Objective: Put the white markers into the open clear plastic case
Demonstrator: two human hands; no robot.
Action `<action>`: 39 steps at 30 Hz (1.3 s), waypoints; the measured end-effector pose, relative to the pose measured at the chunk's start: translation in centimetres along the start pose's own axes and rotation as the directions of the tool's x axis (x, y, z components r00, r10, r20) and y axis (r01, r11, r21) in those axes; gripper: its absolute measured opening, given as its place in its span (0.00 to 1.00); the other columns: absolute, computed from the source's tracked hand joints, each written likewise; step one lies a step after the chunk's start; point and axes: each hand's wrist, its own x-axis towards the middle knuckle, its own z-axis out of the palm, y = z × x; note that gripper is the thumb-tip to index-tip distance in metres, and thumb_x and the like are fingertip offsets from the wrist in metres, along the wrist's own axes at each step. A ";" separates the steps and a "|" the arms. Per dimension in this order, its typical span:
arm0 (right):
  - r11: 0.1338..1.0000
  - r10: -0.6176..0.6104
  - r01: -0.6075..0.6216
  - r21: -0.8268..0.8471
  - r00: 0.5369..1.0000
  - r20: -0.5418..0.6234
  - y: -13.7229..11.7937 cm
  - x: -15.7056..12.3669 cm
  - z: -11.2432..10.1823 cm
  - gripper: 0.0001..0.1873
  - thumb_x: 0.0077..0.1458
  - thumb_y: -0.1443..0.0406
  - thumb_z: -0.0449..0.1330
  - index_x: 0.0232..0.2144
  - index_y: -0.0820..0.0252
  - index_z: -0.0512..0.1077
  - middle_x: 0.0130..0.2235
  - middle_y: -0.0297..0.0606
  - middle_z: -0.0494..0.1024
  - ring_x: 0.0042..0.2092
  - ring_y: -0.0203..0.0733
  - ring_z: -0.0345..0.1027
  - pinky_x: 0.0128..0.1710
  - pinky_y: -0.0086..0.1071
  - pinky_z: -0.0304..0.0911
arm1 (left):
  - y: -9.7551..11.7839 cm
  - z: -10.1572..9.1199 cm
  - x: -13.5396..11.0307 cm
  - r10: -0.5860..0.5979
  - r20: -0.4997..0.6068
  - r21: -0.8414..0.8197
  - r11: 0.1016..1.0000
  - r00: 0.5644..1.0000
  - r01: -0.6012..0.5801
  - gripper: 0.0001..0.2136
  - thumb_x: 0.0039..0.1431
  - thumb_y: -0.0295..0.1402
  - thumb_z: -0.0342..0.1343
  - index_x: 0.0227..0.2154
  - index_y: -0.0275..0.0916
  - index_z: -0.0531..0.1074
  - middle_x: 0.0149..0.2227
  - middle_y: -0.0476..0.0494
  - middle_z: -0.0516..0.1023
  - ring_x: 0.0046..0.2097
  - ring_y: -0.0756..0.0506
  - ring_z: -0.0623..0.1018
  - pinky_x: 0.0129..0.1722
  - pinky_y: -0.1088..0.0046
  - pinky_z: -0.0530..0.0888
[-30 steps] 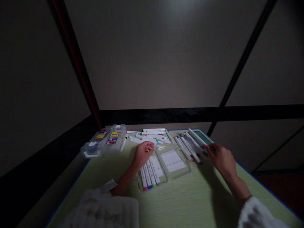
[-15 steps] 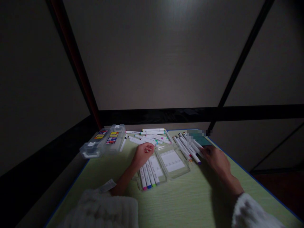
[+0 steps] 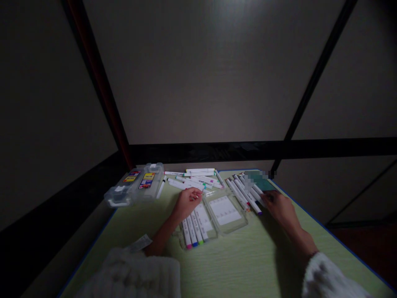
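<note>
My left hand hovers over the left half of an open clear plastic case, fingers curled together; whether anything is between them cannot be made out. Several white markers with pink, blue and green ends lie side by side in that half, partly under my hand. White paper with printing fills the right half. On the right, my right hand pinches the near end of a white marker beside a row of several white markers. Its fingertips hide the marker's end.
More white markers lie scattered behind the case. Clear plastic cases with handles and colourful labels sit at the table's back left. A dark green flat item, partly blurred out, lies at the back right of the green table, near a wall.
My right hand has shifted slightly left and toward the row, with the pinched marker lower against the others. My left hand is almost unchanged.
</note>
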 end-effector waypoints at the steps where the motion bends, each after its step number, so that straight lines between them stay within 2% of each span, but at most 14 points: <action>1: 1.000 -0.003 0.003 0.002 1.000 -0.003 0.0 0.0 0.1 0.17 0.51 0.60 0.49 0.34 0.64 0.72 0.31 0.47 0.76 0.34 0.47 0.70 0.29 0.30 0.56 | 0.0 0.0 0.0 0.001 0.002 0.003 1.000 1.000 -0.001 0.05 0.42 0.25 0.55 0.26 0.34 0.72 0.25 0.46 0.74 0.28 0.51 0.71 0.27 0.78 0.67; 15: 0.999 -0.041 0.041 0.012 0.999 0.000 -0.1 0.0 -0.1 0.14 0.51 0.62 0.49 0.33 0.63 0.71 0.31 0.45 0.76 0.31 0.45 0.70 0.29 0.30 0.57 | 0.3 0.0 -0.2 -0.017 0.019 0.022 1.000 1.000 0.016 0.04 0.42 0.24 0.55 0.25 0.33 0.72 0.24 0.47 0.73 0.27 0.52 0.70 0.27 0.78 0.67; 26: 0.998 -0.064 0.064 0.016 0.997 -0.037 -0.4 -0.2 -0.9 0.17 0.52 0.59 0.46 0.31 0.63 0.70 0.33 0.45 0.74 0.31 0.44 0.68 0.29 0.30 0.56 | -0.8 0.0 0.1 0.026 0.038 0.052 0.998 0.999 -0.028 0.05 0.44 0.26 0.54 0.27 0.34 0.72 0.26 0.46 0.74 0.28 0.52 0.70 0.27 0.78 0.67; 32: 0.993 -0.117 0.120 0.014 0.983 -0.139 -2.5 -0.9 -2.2 0.14 0.51 0.59 0.47 0.29 0.61 0.68 0.32 0.42 0.72 0.31 0.42 0.66 0.29 0.30 0.55 | -0.2 -0.2 0.0 -0.001 0.029 0.038 0.999 1.000 0.000 0.05 0.44 0.25 0.54 0.26 0.33 0.72 0.25 0.46 0.73 0.28 0.52 0.70 0.27 0.79 0.67; 36: 0.983 -0.178 0.183 0.028 0.976 -0.128 -4.3 -1.6 -2.6 0.14 0.53 0.60 0.46 0.34 0.61 0.68 0.31 0.41 0.72 0.30 0.41 0.66 0.28 0.30 0.55 | 0.1 -0.4 0.1 -0.011 0.012 0.023 1.000 1.000 0.011 0.04 0.43 0.24 0.54 0.25 0.33 0.72 0.24 0.47 0.73 0.27 0.52 0.70 0.26 0.79 0.66; 39: 0.964 -0.251 0.257 0.063 0.964 -0.091 -5.5 -2.2 -2.7 0.14 0.53 0.62 0.45 0.33 0.61 0.68 0.31 0.41 0.71 0.30 0.41 0.66 0.28 0.30 0.55 | 0.0 -0.6 0.2 -0.018 -0.009 0.013 1.000 1.000 0.018 0.04 0.42 0.23 0.55 0.24 0.34 0.72 0.23 0.48 0.72 0.27 0.53 0.70 0.26 0.80 0.67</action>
